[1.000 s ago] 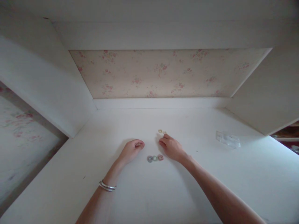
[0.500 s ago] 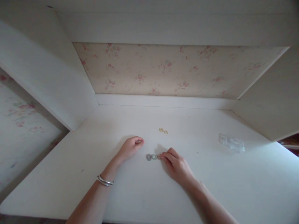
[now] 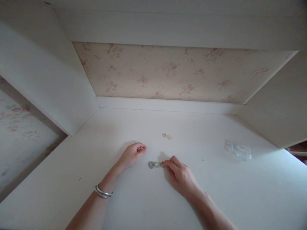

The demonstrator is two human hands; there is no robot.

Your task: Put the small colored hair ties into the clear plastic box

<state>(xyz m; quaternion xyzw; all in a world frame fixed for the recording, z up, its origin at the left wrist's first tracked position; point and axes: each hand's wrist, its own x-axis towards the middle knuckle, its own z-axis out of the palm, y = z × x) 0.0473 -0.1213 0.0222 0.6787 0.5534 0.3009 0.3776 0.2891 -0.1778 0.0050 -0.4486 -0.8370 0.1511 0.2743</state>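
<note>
Three groups of small thin bands lie in a short row on the white desktop (image 3: pixel 134 195): grey bands (image 3: pixel 151 164) at the left, a pale green band (image 3: pixel 156 164) in the middle, a pinkish-brown band (image 3: pixel 161 164) at the right. The fingertips of my right hand (image 3: pixel 178 174) are pinched on the pinkish-brown band and partly cover it. My left hand (image 3: pixel 131 154) rests up and left of the row, thumb and fingers pressed together; whatever they may hold is hidden. Farther back lie several thin yellow bands (image 3: pixel 167 136) in two small overlapping groups.
A clear plastic packet (image 3: pixel 238 150) lies on the desktop at the right. White side panels and a back strip (image 3: pixel 168 105) border the desk, with floral wallpaper (image 3: pixel 172 72) behind. A small dark sliver (image 3: pixel 80 179) lies left of my left arm.
The view has shifted slightly. Both hands keep nearly the same places and closed shapes, the right one still at the pinkish-brown band.
</note>
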